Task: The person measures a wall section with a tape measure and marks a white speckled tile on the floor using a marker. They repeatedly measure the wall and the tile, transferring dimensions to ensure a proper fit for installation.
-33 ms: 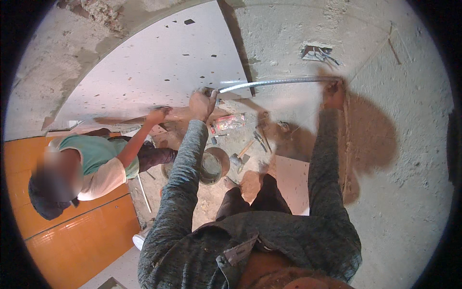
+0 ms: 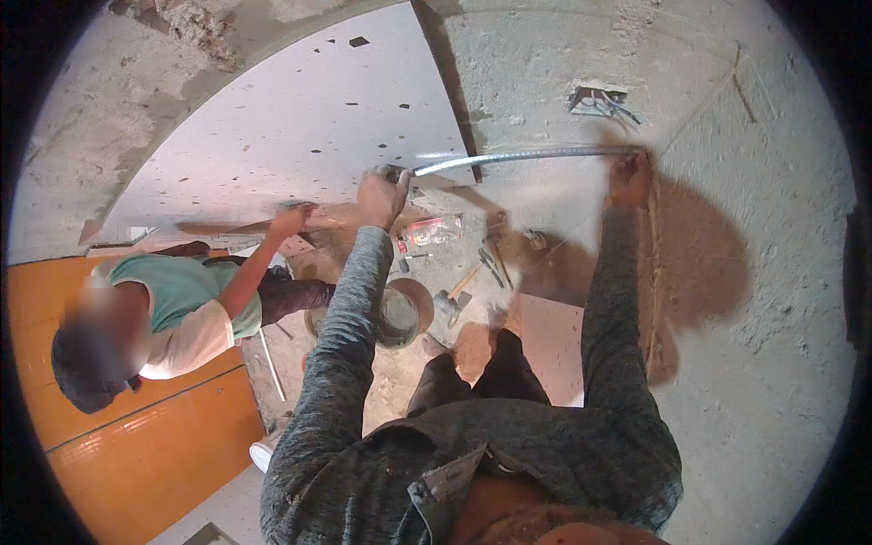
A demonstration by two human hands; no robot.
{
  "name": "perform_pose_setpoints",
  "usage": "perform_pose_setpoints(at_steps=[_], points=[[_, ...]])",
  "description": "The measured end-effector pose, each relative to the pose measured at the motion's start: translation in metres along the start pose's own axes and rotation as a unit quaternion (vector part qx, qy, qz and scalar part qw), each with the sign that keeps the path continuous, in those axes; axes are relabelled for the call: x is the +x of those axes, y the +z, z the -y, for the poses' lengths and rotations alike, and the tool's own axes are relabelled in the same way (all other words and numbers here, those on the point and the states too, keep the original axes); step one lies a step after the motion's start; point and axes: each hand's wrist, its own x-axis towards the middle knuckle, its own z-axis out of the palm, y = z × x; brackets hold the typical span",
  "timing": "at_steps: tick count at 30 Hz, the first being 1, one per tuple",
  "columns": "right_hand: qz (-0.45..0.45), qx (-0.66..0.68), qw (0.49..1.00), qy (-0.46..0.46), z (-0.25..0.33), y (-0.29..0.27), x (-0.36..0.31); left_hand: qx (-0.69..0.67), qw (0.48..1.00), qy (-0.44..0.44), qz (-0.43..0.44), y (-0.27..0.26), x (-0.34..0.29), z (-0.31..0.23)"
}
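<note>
A steel tape measure (image 2: 518,156) is stretched across the far wall, its blade bowing slightly between my hands. My left hand (image 2: 382,197) is closed around the tape's dark case, mostly hidden by the fingers, in front of the speckled white wall panel (image 2: 309,118). At the corner with the right wall, my right hand (image 2: 629,180) pinches the blade's other end. The blade passes over the panel's right edge and on across bare plaster.
Left of me a co-worker (image 2: 191,304) reaches an arm toward the panel's lower edge. On the floor are a bucket (image 2: 400,313), a hammer (image 2: 451,300), other hand tools and a red-and-white packet (image 2: 434,230). An electrical box (image 2: 598,100) with loose wires is set in the far wall.
The co-worker's hand and head have shifted very slightly. My hands and the tape measure stay in place.
</note>
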Motion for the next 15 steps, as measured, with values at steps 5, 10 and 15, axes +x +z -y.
perform_pose_setpoints(at_steps=[5, 10, 15], points=[[0.040, -0.017, 0.999, 0.025, 0.010, -0.020, 0.021, -0.013, 1.000, 0.017, -0.002, 0.005, 0.003, 0.000], [0.000, -0.037, 0.998, 0.045, 0.007, -0.036, 0.039, -0.013, 1.000, 0.023, 0.007, 0.001, 0.002, -0.003], [0.047, -0.180, 0.980, 0.067, 0.024, -0.067, 0.074, -0.003, 0.999, 0.046, -0.012, 0.006, 0.002, -0.001]])
